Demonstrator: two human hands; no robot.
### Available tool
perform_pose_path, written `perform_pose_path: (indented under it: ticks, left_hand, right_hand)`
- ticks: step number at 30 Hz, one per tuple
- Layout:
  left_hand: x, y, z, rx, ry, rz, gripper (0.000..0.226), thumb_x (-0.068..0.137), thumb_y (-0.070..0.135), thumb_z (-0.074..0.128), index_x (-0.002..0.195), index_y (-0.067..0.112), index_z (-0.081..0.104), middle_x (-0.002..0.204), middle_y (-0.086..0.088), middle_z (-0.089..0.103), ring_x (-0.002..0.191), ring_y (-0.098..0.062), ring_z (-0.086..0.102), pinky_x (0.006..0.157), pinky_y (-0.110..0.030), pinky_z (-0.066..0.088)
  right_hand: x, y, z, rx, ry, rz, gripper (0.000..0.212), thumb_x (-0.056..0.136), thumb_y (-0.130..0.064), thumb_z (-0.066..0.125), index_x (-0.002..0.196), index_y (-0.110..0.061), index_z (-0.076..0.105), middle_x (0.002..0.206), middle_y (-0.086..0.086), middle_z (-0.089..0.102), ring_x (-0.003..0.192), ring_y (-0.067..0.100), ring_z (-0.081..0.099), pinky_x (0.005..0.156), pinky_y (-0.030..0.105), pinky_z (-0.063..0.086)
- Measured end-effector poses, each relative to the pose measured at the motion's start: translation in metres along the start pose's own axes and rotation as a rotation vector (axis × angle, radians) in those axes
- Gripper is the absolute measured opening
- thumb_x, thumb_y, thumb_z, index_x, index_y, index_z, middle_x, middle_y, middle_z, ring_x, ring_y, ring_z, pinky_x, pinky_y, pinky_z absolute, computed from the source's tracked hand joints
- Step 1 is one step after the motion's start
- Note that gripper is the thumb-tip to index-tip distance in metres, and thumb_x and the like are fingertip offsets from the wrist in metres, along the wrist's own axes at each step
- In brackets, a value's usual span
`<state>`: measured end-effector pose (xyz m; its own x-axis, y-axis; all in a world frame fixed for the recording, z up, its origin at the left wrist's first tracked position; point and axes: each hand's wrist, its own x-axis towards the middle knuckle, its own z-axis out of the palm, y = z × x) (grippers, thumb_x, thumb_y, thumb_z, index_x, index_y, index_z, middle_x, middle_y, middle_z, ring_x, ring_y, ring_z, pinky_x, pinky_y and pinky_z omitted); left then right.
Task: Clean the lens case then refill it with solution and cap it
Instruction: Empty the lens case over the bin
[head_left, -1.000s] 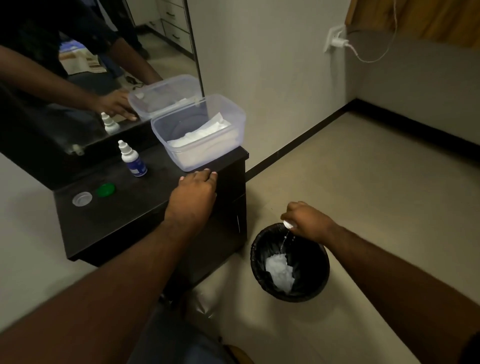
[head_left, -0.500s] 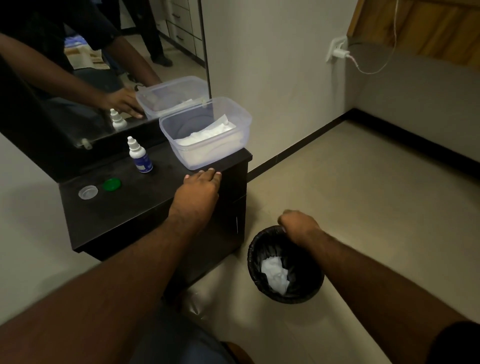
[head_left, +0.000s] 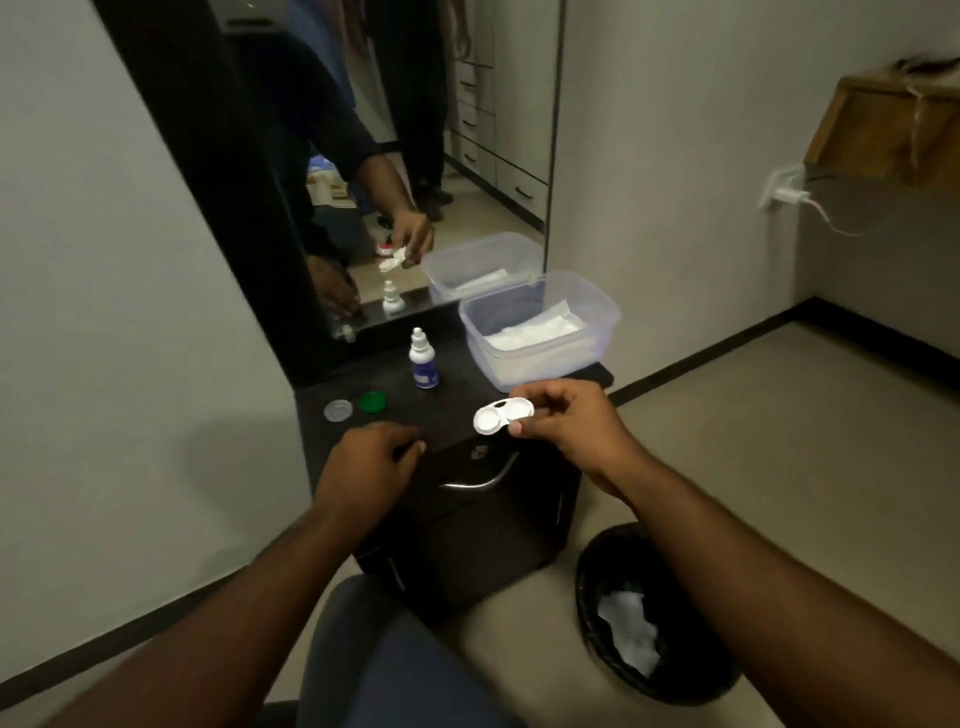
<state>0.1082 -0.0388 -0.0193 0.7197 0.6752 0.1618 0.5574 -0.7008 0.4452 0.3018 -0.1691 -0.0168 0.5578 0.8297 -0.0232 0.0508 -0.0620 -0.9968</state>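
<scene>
White plastic, the lens case (head_left: 503, 414) was pinched at its right end by the right hand (head_left: 569, 421), wells up, long axis running leftward. The solution bottle (head_left: 423, 359) stood beyond, nearer the left hand (head_left: 370, 464), which rested curled and seemingly empty on the cabinet (head_left: 457, 405).

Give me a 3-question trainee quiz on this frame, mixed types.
1. True or false: the right hand holds the lens case above the cabinet.
2. Which cap lies nearer the bottle? A) clear cap B) green cap
3. Fill in: the white tissues lie in the ___ on the cabinet, and another in the bin on the floor.

Key: 1 true; 2 B; 3 tub. The left hand rests at the cabinet's front edge.
</scene>
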Motion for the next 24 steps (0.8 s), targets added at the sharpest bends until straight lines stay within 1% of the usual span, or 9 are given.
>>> perform_pose_path:
  ticks: [3, 5, 7, 9, 11, 14, 18, 21, 24]
  left_hand:
    - [-0.018, -0.028, -0.018, 0.12, -0.022, -0.032, 0.021, 0.091, 0.026, 0.058, 0.102, 0.021, 0.075, 0.105, 0.001, 0.073, 0.096, -0.019, 0.066, 0.08, -0.03, 0.05]
    - [-0.027, -0.04, -0.022, 0.143, -0.013, -0.052, 0.023, 0.091, 0.029, 0.055, 0.098, 0.02, 0.075, 0.102, -0.001, 0.073, 0.092, -0.021, 0.066, 0.076, -0.031, 0.05]
    - [-0.03, -0.044, -0.021, 0.141, -0.004, -0.065, 0.032, 0.088, 0.036, 0.048, 0.095, 0.019, 0.075, 0.099, -0.001, 0.072, 0.09, -0.022, 0.066, 0.074, -0.033, 0.05]
    - [-0.031, -0.043, -0.019, 0.16, -0.005, -0.084, 0.032, 0.09, 0.037, 0.047, 0.097, 0.021, 0.074, 0.098, -0.002, 0.071, 0.09, -0.022, 0.064, 0.074, -0.033, 0.049]
    - [-0.03, -0.043, -0.018, 0.162, 0.009, -0.093, 0.029, 0.092, 0.036, 0.049, 0.102, 0.021, 0.073, 0.1, -0.002, 0.07, 0.091, -0.022, 0.064, 0.076, -0.034, 0.05]
    - [-0.027, -0.043, -0.016, 0.164, 0.033, -0.1, 0.03, 0.092, 0.035, 0.049, 0.101, 0.02, 0.073, 0.098, -0.004, 0.069, 0.089, -0.022, 0.063, 0.075, -0.035, 0.05]
    - [-0.021, -0.043, -0.019, 0.131, 0.053, -0.116, 0.027, 0.092, 0.032, 0.051, 0.092, 0.016, 0.073, 0.092, -0.005, 0.069, 0.082, -0.022, 0.061, 0.069, -0.034, 0.046]
    - [-0.019, -0.039, -0.023, 0.111, 0.078, -0.121, 0.026, 0.093, 0.03, 0.052, 0.097, 0.014, 0.072, 0.097, -0.006, 0.069, 0.086, -0.022, 0.061, 0.07, -0.033, 0.047]
    - [-0.015, -0.026, -0.022, 0.102, 0.119, -0.078, 0.022, 0.094, 0.029, 0.053, 0.1, 0.015, 0.069, 0.101, -0.004, 0.066, 0.088, -0.017, 0.059, 0.067, -0.023, 0.036]
  right_hand:
    - [0.021, -0.009, 0.052, -0.08, -0.097, -0.037, 0.04, 0.07, 0.007, 0.076, 0.106, -0.009, 0.068, 0.098, 0.009, 0.073, 0.089, 0.014, 0.068, 0.084, 0.026, 0.055]
    - [0.03, -0.011, 0.078, -0.156, -0.153, -0.033, 0.041, 0.072, 0.002, 0.076, 0.111, -0.008, 0.067, 0.102, 0.006, 0.072, 0.093, 0.013, 0.067, 0.086, 0.023, 0.053]
    - [0.038, -0.01, 0.096, -0.263, -0.209, -0.047, 0.039, 0.073, -0.003, 0.077, 0.11, -0.01, 0.068, 0.102, 0.001, 0.071, 0.093, 0.009, 0.066, 0.08, 0.014, 0.051]
    - [0.043, -0.007, 0.108, -0.363, -0.254, -0.055, 0.037, 0.074, -0.006, 0.077, 0.109, -0.012, 0.068, 0.1, -0.004, 0.069, 0.087, 0.002, 0.063, 0.072, 0.009, 0.046]
    - [0.048, -0.001, 0.113, -0.426, -0.246, -0.057, 0.037, 0.073, -0.007, 0.078, 0.108, -0.012, 0.069, 0.103, -0.003, 0.07, 0.088, 0.001, 0.062, 0.079, 0.012, 0.048]
    - [0.053, 0.007, 0.115, -0.484, -0.229, -0.062, 0.037, 0.071, -0.009, 0.08, 0.107, -0.013, 0.07, 0.104, -0.002, 0.07, 0.095, 0.007, 0.063, 0.091, 0.025, 0.049]
    - [0.055, 0.006, 0.114, -0.493, -0.251, -0.066, 0.042, 0.072, -0.009, 0.08, 0.112, -0.012, 0.068, 0.104, -0.004, 0.069, 0.095, 0.006, 0.062, 0.082, 0.015, 0.045]
    - [0.05, 0.005, 0.11, -0.469, -0.22, -0.114, 0.048, 0.072, -0.014, 0.081, 0.117, -0.014, 0.066, 0.108, -0.006, 0.065, 0.097, 0.005, 0.061, 0.085, 0.017, 0.045]
    - [0.039, -0.001, 0.093, -0.425, -0.167, -0.187, 0.034, 0.076, -0.018, 0.077, 0.11, -0.018, 0.07, 0.104, -0.006, 0.067, 0.094, 0.006, 0.064, 0.085, 0.022, 0.052]
